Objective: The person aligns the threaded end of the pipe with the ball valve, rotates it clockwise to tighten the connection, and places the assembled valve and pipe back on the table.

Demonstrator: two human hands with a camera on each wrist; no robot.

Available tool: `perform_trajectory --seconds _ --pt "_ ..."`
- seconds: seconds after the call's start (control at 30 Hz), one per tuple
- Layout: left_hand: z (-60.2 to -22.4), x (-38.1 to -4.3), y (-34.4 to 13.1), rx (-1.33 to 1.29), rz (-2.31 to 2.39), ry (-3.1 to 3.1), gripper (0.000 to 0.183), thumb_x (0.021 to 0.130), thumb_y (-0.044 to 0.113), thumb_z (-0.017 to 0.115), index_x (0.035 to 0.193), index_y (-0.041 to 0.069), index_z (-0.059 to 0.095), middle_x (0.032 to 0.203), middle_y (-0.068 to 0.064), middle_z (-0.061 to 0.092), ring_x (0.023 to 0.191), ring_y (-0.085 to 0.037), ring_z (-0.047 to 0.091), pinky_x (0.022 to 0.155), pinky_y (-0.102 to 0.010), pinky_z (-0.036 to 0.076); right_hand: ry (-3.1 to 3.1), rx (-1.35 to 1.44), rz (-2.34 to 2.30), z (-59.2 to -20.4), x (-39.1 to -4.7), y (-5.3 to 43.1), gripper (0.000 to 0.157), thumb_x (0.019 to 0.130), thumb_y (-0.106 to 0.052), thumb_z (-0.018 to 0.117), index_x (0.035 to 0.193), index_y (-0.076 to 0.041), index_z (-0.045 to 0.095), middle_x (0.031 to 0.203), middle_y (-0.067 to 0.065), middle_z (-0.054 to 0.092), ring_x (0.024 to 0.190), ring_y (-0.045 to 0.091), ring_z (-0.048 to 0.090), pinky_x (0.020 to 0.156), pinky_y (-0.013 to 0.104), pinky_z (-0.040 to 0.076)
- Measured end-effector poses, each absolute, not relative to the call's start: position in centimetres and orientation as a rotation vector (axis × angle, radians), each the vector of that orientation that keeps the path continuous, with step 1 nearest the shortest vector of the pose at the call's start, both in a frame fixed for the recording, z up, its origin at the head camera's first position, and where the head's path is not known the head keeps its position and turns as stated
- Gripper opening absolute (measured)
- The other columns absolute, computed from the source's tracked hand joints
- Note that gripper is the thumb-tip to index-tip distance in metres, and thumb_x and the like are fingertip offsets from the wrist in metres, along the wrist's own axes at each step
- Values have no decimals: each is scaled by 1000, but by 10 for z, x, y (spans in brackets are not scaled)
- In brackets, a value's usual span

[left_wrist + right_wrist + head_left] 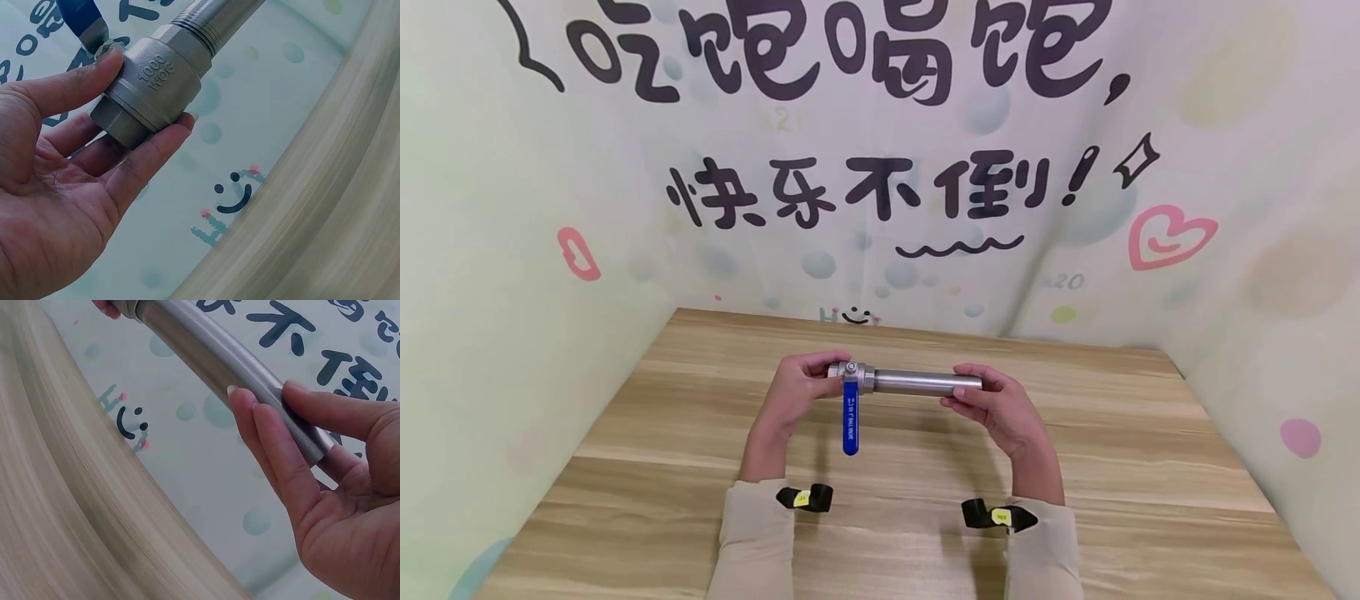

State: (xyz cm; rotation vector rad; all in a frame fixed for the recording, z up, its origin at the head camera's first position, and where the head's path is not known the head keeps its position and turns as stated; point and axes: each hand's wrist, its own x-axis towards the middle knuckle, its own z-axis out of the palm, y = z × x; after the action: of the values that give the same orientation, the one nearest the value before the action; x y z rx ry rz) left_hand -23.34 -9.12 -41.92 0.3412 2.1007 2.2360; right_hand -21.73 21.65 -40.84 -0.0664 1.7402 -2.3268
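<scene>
A steel ball valve point(859, 377) with a blue lever handle point(850, 421) is joined to a plain metal pipe point(917, 382), and both are held level above the table. My left hand point(797, 385) grips the valve body, its thumb near the lever's pivot in the left wrist view. Raised lettering shows on the valve body point(150, 81), and threads point(199, 31) of the pipe are visible where it enters. The right hand point(1000, 407) pinches the pipe's far end, thumb on one side and fingers point(275, 437) on the other. The lever points toward me.
Below the hands lies a wood-grain table point(895, 533). A printed cloth backdrop point(865, 275) with large dark lettering rises along its back edge and both sides. Each sleeve carries a black wrist mount point(1000, 517) with a yellow label.
</scene>
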Motion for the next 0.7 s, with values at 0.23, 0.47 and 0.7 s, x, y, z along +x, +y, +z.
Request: perform_trajectory --seconds 0.23,0.47,0.7 --pt "-418 -230 -92 329 2236 2103 34 82 -9 68 116 -8 65 107 -22 66 83 -16 66 74 -30 58 1774 -66 -2308 -410 -215 215 24 90 8 60 106 -8 65 104 12 59 83 24 72 78 29 58" --pt "-418 -227 -93 336 2209 2114 34 82 -9 67 116 -7 66 105 -16 67 85 -16 66 75 -30 58 1846 -15 -2272 -411 -213 214 26 90 3 63 114 -5 63 103 10 63 84 23 72 78 31 58" --pt "-416 -229 -91 342 2212 2113 34 83 -8 68 116 -6 66 104 -13 68 85 -17 66 75 -30 57 1825 -30 -2273 -407 -216 215 42 87 8 63 128 2 55 113 16 57 86 24 72 81 32 58"
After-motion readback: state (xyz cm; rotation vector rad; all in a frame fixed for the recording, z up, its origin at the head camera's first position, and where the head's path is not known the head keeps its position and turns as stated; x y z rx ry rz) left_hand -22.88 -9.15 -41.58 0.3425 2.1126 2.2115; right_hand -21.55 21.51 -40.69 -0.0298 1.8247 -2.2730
